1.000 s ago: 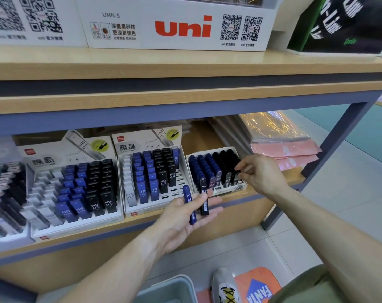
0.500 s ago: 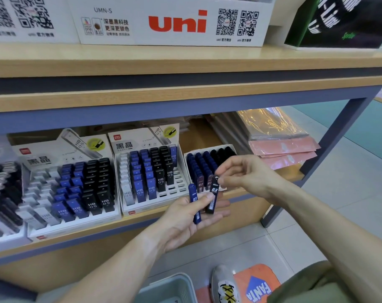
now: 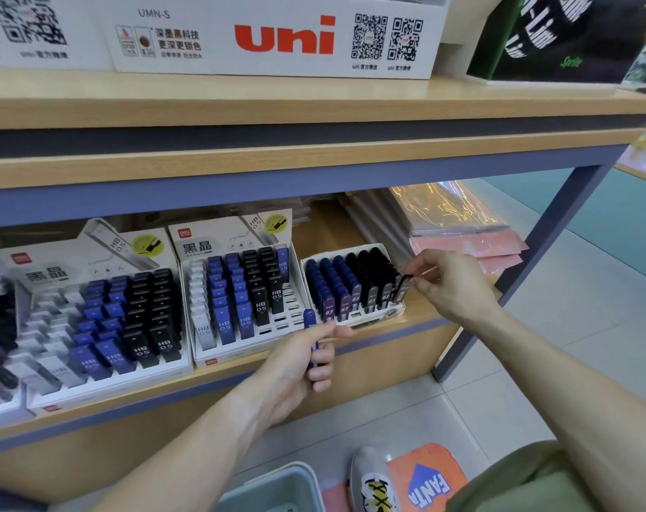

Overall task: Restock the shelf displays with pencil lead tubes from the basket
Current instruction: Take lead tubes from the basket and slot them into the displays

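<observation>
A person's right hand (image 3: pixel 448 280) pinches a black pencil lead tube (image 3: pixel 402 287) between thumb and fingertips at the right-hand end of a small white display tray (image 3: pixel 369 318) on the lower wooden shelf (image 3: pixel 417 319), the tube tilted against the tray's last black row. The left hand (image 3: pixel 299 364), lower and just in front of the shelf edge, curls its fingers round a blue lead tube (image 3: pixel 310 321) held upright, its cap showing above the thumb. The small tray carries rows of blue tubes on its left and black ones on its right (the front labels read 0.3). Beside it to the left stands a larger white display box (image 3: pixel 236 290) of blue and black HB 0.5 tubes with several front slots bare, and farther left a second display box (image 3: pixel 92 308) of the same kind. Pink and clear packets (image 3: pixel 465 234) lie at the shelf's right end. On the floor, the rim of a grey basket (image 3: pixel 277 485) shows by a grey shoe (image 3: pixel 373 482).
</observation>
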A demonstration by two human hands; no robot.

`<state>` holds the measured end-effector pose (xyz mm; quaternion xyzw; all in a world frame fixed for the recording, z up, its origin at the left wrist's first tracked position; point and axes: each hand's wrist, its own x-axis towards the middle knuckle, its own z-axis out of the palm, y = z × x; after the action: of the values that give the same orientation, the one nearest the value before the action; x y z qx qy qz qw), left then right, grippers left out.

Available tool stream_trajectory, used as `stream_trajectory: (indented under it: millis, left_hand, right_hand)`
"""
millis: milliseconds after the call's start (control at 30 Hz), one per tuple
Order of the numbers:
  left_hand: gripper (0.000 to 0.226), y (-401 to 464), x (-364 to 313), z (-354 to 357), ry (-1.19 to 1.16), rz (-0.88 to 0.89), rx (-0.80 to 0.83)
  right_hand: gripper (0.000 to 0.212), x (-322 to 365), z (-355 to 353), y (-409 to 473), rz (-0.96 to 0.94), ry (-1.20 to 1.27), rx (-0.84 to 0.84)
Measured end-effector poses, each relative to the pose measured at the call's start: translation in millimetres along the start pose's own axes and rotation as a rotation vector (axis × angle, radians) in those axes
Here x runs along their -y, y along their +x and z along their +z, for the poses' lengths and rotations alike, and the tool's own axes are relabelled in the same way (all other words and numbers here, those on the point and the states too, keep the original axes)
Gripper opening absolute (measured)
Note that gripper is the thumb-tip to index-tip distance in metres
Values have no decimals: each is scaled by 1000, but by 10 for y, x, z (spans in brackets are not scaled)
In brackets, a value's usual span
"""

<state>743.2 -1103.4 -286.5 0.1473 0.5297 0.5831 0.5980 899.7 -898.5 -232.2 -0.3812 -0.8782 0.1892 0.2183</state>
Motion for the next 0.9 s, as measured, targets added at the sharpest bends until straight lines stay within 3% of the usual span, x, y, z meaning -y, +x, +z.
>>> stream_trajectory:
  millis: [367,533,733,900]
  left_hand:
    - [3,-28,-41,10,-102,12,24]
    - [14,-34,-19,25,-90,34,34]
    - [6,-37,33,25,-58,160,-82]
    - [25,-79,37,23,20,247,-103]
  right_hand:
    - [21,-62,125,37,-67,-29,80]
    - [18,-110,170,60,-22,-40,-27]
    - [17,-119,233,35,0,-87,-17]
    - [20,106,116,-24,-42,-152,-119]
